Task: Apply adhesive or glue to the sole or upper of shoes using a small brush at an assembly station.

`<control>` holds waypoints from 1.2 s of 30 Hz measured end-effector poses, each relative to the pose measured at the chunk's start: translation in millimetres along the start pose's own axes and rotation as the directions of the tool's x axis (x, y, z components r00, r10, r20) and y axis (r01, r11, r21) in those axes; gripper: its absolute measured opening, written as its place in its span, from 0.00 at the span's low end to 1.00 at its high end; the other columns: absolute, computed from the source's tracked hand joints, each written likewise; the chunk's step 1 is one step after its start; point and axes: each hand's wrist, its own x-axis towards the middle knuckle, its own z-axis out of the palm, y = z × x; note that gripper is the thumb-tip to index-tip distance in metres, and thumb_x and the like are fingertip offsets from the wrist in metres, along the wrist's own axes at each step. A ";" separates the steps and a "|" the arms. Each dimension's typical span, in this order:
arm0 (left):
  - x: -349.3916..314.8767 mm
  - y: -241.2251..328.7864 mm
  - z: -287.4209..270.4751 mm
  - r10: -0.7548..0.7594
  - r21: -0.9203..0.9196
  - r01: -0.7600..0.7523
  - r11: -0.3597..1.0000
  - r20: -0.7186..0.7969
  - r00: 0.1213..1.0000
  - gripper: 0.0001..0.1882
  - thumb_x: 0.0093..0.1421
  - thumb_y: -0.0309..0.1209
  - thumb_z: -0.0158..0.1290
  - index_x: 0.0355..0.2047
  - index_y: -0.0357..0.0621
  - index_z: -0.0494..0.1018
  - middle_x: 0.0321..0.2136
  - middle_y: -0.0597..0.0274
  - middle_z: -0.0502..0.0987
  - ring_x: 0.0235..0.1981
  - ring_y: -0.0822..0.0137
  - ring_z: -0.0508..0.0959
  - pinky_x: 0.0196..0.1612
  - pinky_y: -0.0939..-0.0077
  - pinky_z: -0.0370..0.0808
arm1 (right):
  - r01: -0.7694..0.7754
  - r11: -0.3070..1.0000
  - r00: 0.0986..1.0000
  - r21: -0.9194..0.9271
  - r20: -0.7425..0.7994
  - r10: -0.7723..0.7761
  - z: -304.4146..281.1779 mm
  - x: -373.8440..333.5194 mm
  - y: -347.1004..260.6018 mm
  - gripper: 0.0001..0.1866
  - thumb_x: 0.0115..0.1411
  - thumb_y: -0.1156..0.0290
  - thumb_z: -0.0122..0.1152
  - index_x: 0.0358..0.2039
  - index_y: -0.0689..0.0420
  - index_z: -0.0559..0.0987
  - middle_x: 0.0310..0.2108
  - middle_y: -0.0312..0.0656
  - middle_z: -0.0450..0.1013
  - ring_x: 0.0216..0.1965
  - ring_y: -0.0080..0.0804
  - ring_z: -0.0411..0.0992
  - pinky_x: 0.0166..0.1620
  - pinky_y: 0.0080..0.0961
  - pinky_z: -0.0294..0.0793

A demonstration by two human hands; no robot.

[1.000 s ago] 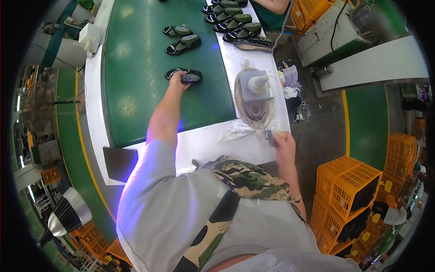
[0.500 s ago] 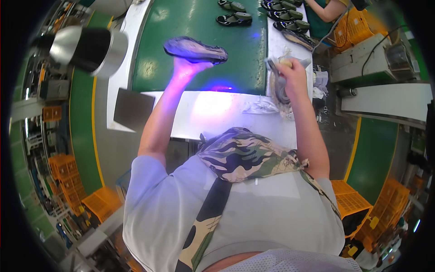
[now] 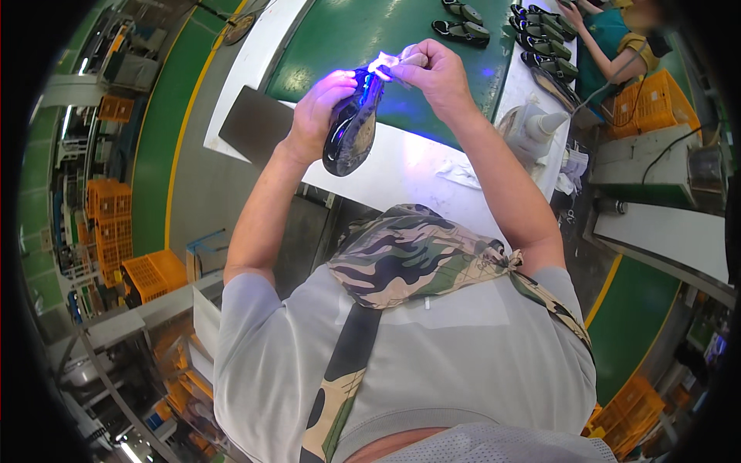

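My left hand point(image 3: 315, 116) grips a glossy black shoe point(image 3: 340, 145), held toe-down above the near edge of the table with its side toward me. Beside the shoe's upper end, my right hand point(image 3: 440, 77) pinches a pale, crumpled cloth point(image 3: 388, 65) that touches the shoe there. Bright violet-blue light falls on the cloth, the shoe's end and my left fingertips, washing out the detail where they meet.
Several finished-looking black shoes point(image 3: 544, 46) stand along the table's right side. A translucent squeeze bottle point(image 3: 527, 130) and a white rag point(image 3: 461, 174) lie nearer me. A dark board point(image 3: 258, 123) sits at the left corner. A co-worker point(image 3: 617, 58) is at far right; orange crates point(image 3: 656, 100) stand nearby.
My left hand has drawn the shoe nearer and turned it from lying sideways to toe-down. My right hand has come left from the table's right side to the shoe. The head view has shifted; the lamp is out of sight.
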 end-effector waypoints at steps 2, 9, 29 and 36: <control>-2.4 6.4 -1.8 -0.004 0.012 0.004 1.000 -0.006 1.000 0.27 0.43 0.21 0.66 0.45 0.37 0.69 0.44 0.46 0.76 0.45 0.48 0.78 0.50 0.62 0.77 | -0.015 0.999 0.997 0.034 0.079 0.012 2.0 -3.9 4.7 0.10 0.51 0.82 0.67 0.30 0.60 0.73 0.27 0.35 0.70 0.27 0.21 0.69 0.32 0.20 0.70; -16.3 9.1 5.2 -0.105 0.064 0.102 0.993 0.041 0.994 0.28 0.44 0.21 0.65 0.46 0.36 0.68 0.43 0.44 0.75 0.44 0.45 0.78 0.48 0.60 0.77 | -0.193 0.958 0.978 0.214 0.125 0.169 12.9 -30.3 -6.3 0.10 0.49 0.80 0.69 0.30 0.62 0.75 0.26 0.35 0.72 0.28 0.21 0.71 0.35 0.21 0.72; -15.0 14.7 30.8 -0.493 -0.173 0.849 0.499 0.749 0.442 0.39 0.33 0.29 0.72 0.49 0.39 0.69 0.37 0.61 0.77 0.38 0.66 0.76 0.47 0.71 0.74 | 0.163 0.968 0.986 -0.191 0.052 -0.155 -30.5 -24.3 -11.2 0.10 0.49 0.77 0.69 0.26 0.59 0.73 0.23 0.30 0.69 0.25 0.14 0.64 0.29 0.16 0.65; -15.3 20.5 28.4 -0.483 -0.304 0.943 0.136 0.811 0.331 0.42 0.37 0.34 0.70 0.54 0.39 0.67 0.41 0.63 0.76 0.42 0.68 0.76 0.52 0.72 0.72 | 0.207 0.945 0.976 -0.252 0.116 -0.182 -32.3 -29.7 2.3 0.10 0.49 0.77 0.68 0.25 0.59 0.72 0.25 0.33 0.72 0.27 0.16 0.65 0.30 0.18 0.66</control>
